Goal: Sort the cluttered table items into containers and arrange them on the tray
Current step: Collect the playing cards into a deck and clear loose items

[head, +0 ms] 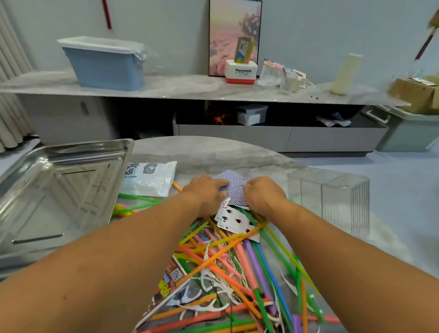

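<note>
A bunch of blue-backed playing cards lies at the middle of the marble table. My left hand grips their left side and my right hand grips their right side, fingers curled onto the cards. Face-up spade cards lie just below my hands. A heap of coloured straws with white floss picks among them covers the near table. A steel tray sits at the left. A clear ribbed container stands at the right.
A white plastic packet lies between the tray and the cards. A brown printed packet sits under the straws. Behind the table, a long cabinet bears a blue bin, a framed picture and a white Panasonic box.
</note>
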Action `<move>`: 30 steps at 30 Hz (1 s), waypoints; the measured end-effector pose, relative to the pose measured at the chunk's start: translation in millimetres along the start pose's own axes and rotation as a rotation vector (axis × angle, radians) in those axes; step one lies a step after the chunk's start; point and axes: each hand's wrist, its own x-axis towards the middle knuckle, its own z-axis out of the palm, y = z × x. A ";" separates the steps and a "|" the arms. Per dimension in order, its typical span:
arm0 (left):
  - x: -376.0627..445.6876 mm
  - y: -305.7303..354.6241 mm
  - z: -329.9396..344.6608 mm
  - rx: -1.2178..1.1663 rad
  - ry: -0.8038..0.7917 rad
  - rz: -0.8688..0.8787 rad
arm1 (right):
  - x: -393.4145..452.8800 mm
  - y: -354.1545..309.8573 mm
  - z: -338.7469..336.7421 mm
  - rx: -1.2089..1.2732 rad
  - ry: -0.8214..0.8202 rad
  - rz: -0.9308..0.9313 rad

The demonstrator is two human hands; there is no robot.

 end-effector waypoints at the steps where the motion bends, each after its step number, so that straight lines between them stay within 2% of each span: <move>1: -1.3 1.0 -0.9 -0.041 0.014 0.012 | 1.3 -0.2 -3.2 0.050 -0.002 0.031; 5: -10.4 7.8 -6.0 -0.396 0.023 -0.051 | -0.6 -9.8 -12.5 0.042 -0.016 0.168; 9: -15.7 15.6 -0.4 -0.632 0.059 -0.134 | -4.6 -22.3 -17.4 0.024 -0.077 0.189; 14: -19.0 17.4 -3.9 -0.928 0.111 -0.221 | -7.9 -11.6 -18.1 0.600 -0.116 0.281; 17: -20.7 20.8 -14.8 -1.295 0.183 -0.253 | -11.1 -14.3 -27.0 0.885 -0.231 0.292; 20: -23.3 31.8 -30.9 -1.618 0.193 -0.181 | -13.2 -21.4 -42.8 1.079 -0.345 0.249; 24: -22.7 49.6 -48.7 -1.771 0.194 -0.104 | -15.5 -29.9 -61.4 1.223 -0.383 0.174; 26: -23.6 53.1 -51.9 -1.715 0.179 -0.105 | -16.8 -28.9 -69.6 1.253 -0.338 0.178; 27: -25.6 52.1 -50.2 -1.572 0.162 -0.114 | -16.9 -26.8 -72.9 1.222 -0.275 0.189; 30: -35.2 46.2 -31.2 -0.789 0.037 -0.074 | -17.5 -14.5 -79.6 1.045 0.001 0.200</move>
